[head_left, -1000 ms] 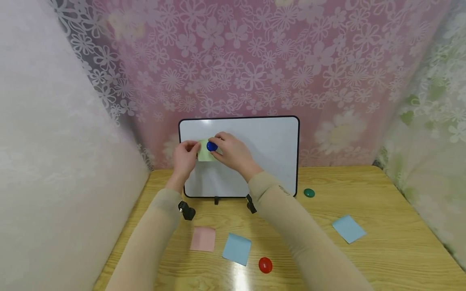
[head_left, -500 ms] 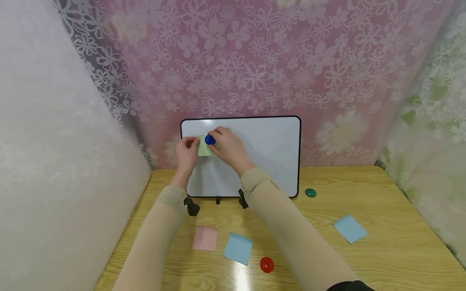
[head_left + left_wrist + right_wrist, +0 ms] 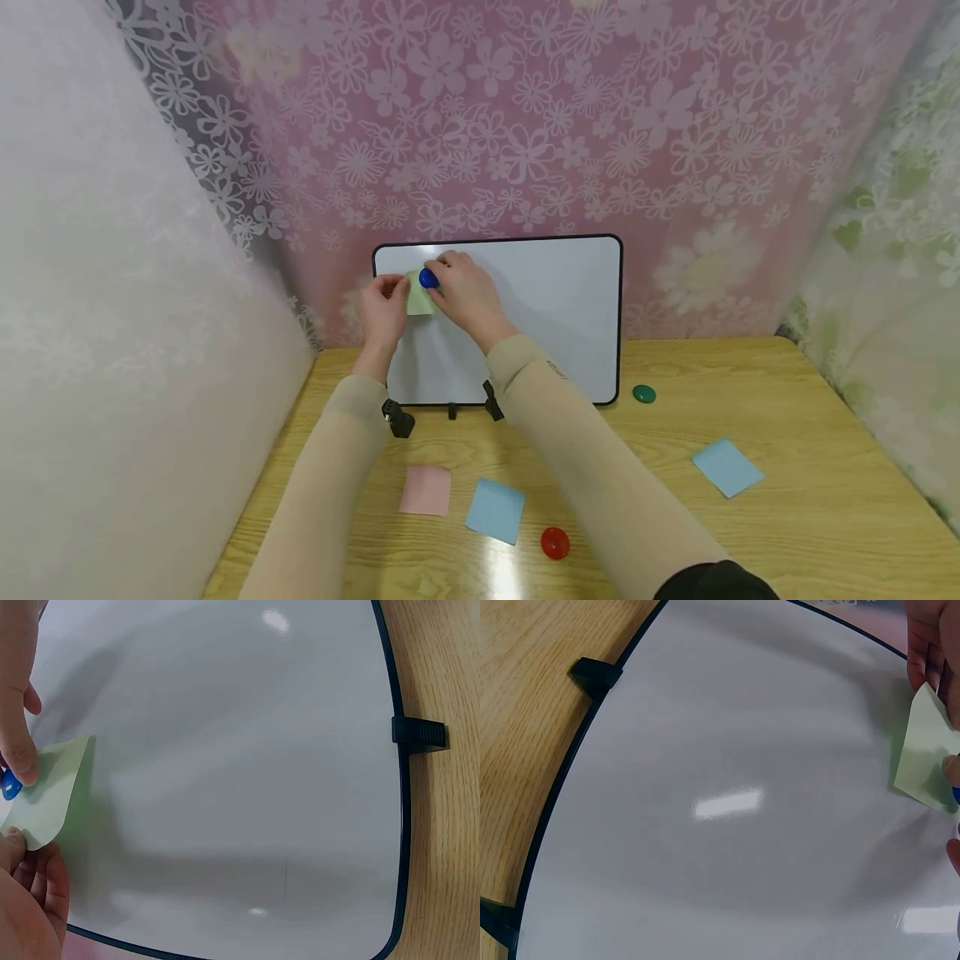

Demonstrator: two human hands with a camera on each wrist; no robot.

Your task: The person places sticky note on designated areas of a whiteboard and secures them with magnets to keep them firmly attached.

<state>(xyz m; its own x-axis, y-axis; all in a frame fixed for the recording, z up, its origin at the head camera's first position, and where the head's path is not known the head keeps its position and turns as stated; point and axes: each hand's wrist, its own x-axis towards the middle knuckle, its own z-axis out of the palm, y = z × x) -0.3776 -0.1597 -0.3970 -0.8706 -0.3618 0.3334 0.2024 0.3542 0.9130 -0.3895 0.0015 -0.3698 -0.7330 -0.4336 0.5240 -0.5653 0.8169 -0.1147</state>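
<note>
L of frame ctr.: green note (image 3: 419, 303) pinched by L hand (image 3: 382, 312), blue magnet (image 3: 428, 278) gripped by R hand (image 3: 468, 292); pinning step presumed, firm press vs. whiteboard (image 3: 558, 317) likely needed.

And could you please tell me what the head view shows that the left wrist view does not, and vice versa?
Only the head view shows the red disc, green disc, pink note, left blue note and right blue note.
Only the left wrist view reveals a thin line on the whiteboard.
Both share that whiteboard, the left hand pinching the green note, the right hand holding the blue disc, and the wooden table.
</note>
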